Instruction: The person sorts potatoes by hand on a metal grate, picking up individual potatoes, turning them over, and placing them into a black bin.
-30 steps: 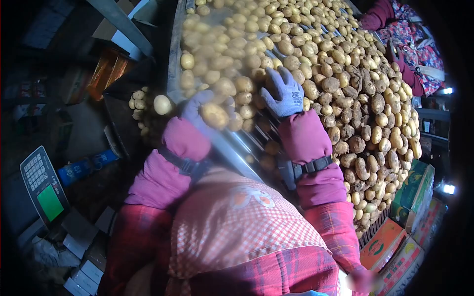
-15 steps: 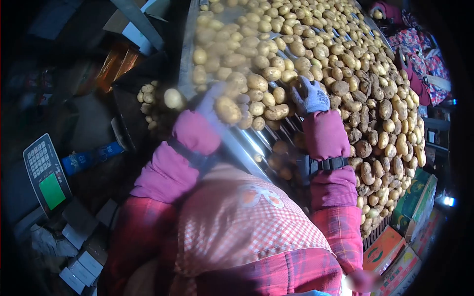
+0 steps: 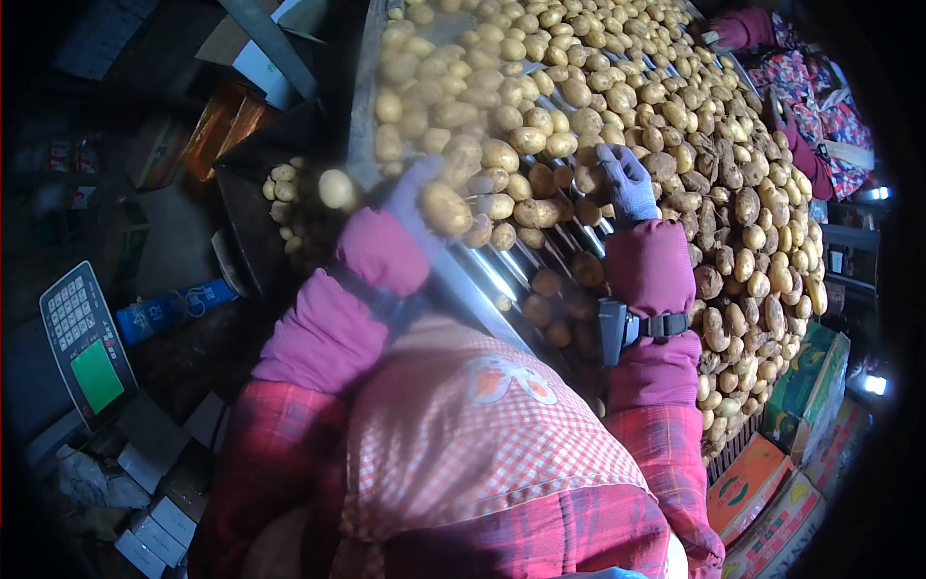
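My left hand (image 3: 409,195), in a pale lavender glove, is closed around a yellow potato (image 3: 446,209) at the near left edge of the sorting table (image 3: 361,135). Haze in the picture blurs its fingers. My right hand (image 3: 632,183), gloved alike, has its fingers curled over a brownish potato (image 3: 589,178) among the others. Metal rollers (image 3: 497,275) show between and below my hands, with several darker potatoes (image 3: 546,282) lower down. A large heap of potatoes (image 3: 666,135), some caked with soil, covers the table beyond and to the right.
Loose potatoes (image 3: 282,191) lie in a dark bin left of the table. A scale display (image 3: 89,343) stands at far left, near a blue box (image 3: 174,309). Cartons (image 3: 748,487) stack at lower right. Another person's sleeve (image 3: 743,29) reaches in across the table.
My right hand has shifted slightly right and its fingers have curled over a potato. More bare rollers and dark potatoes show beside it. My left hand and its potato have hardly moved.
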Demonstrator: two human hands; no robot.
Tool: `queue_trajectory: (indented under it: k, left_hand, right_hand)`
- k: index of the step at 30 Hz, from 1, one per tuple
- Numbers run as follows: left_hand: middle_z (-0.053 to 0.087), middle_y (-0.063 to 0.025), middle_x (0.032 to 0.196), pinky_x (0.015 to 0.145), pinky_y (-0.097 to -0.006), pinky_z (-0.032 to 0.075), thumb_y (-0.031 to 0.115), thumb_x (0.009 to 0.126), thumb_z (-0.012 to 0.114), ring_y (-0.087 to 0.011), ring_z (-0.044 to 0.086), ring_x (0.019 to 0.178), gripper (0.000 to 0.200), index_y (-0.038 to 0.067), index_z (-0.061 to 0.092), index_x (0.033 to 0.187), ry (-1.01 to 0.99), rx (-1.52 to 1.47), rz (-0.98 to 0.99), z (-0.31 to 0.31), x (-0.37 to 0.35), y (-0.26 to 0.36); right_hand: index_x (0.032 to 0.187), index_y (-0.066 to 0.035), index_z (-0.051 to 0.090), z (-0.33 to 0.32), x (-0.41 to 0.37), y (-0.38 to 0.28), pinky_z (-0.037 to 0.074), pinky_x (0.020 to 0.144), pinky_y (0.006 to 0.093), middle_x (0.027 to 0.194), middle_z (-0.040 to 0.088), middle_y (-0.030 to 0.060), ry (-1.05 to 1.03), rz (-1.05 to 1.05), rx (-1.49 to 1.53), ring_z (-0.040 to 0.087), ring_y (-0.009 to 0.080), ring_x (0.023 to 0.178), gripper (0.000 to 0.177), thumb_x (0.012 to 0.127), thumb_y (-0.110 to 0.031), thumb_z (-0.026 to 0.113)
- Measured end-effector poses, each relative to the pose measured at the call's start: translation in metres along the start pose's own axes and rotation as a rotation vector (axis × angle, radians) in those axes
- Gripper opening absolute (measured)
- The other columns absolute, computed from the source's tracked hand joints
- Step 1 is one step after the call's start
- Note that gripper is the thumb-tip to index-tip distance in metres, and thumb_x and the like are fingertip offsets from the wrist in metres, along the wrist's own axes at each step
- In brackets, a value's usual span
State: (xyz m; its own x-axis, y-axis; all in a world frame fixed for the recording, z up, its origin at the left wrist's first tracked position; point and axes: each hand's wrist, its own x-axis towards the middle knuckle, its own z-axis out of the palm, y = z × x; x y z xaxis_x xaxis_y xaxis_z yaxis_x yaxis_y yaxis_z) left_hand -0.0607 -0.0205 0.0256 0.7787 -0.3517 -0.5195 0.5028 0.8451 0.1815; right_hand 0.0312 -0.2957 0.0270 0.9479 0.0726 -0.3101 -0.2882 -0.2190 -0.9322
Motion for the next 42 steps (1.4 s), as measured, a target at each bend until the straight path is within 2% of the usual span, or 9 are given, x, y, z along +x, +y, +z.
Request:
queue_trajectory:
  k: [14,18,21,23,25,33,37,39,42]
  left_hand:
    - [0.048,-0.0127,0.133,0.091,-0.0612,0.041,0.042,0.088,0.049,-0.0328,0.046,0.12,0.05,0.016,0.048,0.13,-0.277,-0.192,-0.11,-0.001,-0.007,0.014]
    - [0.046,-0.0127,0.134,0.089,-0.0609,0.043,0.042,0.087,0.051,-0.0314,0.046,0.121,0.05,0.016,0.048,0.129,-0.236,-0.088,-0.027,0.0,-0.017,0.019]
    - [0.05,-0.0121,0.131,0.087,-0.059,0.044,0.043,0.084,0.055,-0.0317,0.049,0.117,0.051,0.015,0.05,0.127,-0.163,-0.151,-0.02,0.001,-0.03,0.02]
    - [0.054,-0.0109,0.125,0.086,-0.0567,0.046,0.044,0.081,0.059,-0.0318,0.054,0.11,0.052,0.014,0.053,0.123,-0.024,-0.11,0.061,-0.017,-0.025,0.024]
    - [0.056,-0.0108,0.122,0.086,-0.0558,0.046,0.046,0.08,0.06,-0.0315,0.056,0.106,0.053,0.013,0.054,0.121,-0.027,-0.197,0.119,-0.022,-0.034,0.032]
    - [0.048,-0.0161,0.128,0.086,-0.0583,0.045,0.049,0.08,0.06,-0.0377,0.051,0.112,0.065,0.008,0.046,0.128,-0.094,-0.031,0.314,-0.059,-0.113,0.091]
    - [0.054,-0.0144,0.12,0.081,-0.0455,0.05,0.047,0.083,0.059,-0.0263,0.057,0.103,0.061,0.008,0.045,0.128,0.412,0.502,0.365,-0.059,-0.158,0.115]
    - [0.062,-0.0088,0.099,0.07,-0.0334,0.051,0.036,0.085,0.063,-0.0184,0.06,0.076,0.045,0.008,0.053,0.119,0.466,0.415,0.428,-0.091,-0.158,0.121]
    - [0.062,-0.0051,0.088,0.067,-0.0291,0.051,0.03,0.085,0.065,-0.0157,0.06,0.07,0.034,0.008,0.058,0.109,0.481,0.46,0.502,-0.112,-0.151,0.12]
  right_hand:
    - [0.132,-0.005,0.042,0.087,-0.078,-0.035,0.047,0.062,0.0284,0.101,0.06,0.0088,-0.433,-0.001,0.617,0.061,0.0223,0.076,0.057,0.086,-0.037,0.053]
    - [0.129,-0.004,0.046,0.096,-0.064,-0.023,0.048,0.076,0.0304,0.111,0.057,0.0097,-0.553,-0.007,0.751,0.057,0.0191,0.093,0.044,0.092,-0.025,0.053]
    - [0.126,-0.003,0.05,0.113,-0.066,-0.034,0.045,0.073,0.0249,0.1,0.058,0.005,-0.252,0.134,0.061,0.056,0.0131,0.089,0.042,0.094,-0.029,0.053]
    - [0.124,-0.003,0.052,0.131,-0.064,-0.013,0.046,0.063,0.0219,0.096,0.059,0.0028,-0.203,-0.286,-0.148,0.058,0.0092,0.075,0.04,0.095,-0.031,0.051]
    - [0.124,-0.003,0.051,0.138,-0.083,-0.064,0.049,0.062,0.0242,0.1,0.061,0.0061,-0.307,0.006,0.114,0.061,0.0114,0.071,0.04,0.095,-0.031,0.049]
    - [0.117,-0.003,0.056,0.12,-0.086,-0.01,0.051,0.065,0.0244,0.099,0.063,0.0062,-0.072,-0.074,-0.041,0.062,0.0117,0.074,0.03,0.095,-0.021,0.051]
    - [0.115,0.001,0.058,0.139,-0.108,0.013,0.047,0.081,0.0299,0.103,0.064,0.0113,-0.055,-0.498,-0.544,0.061,0.0199,0.093,0.031,0.093,-0.02,0.053]
    - [0.116,0.0,0.057,0.154,-0.119,-0.011,0.046,0.086,0.0375,0.107,0.062,0.0189,-0.127,-0.616,-0.809,0.06,0.0304,0.099,0.035,0.088,-0.02,0.056]
    - [0.121,-0.004,0.053,0.158,-0.121,0.011,0.042,0.089,0.0434,0.116,0.056,0.0193,-0.069,-0.752,-0.981,0.054,0.0359,0.104,0.046,0.081,-0.026,0.058]
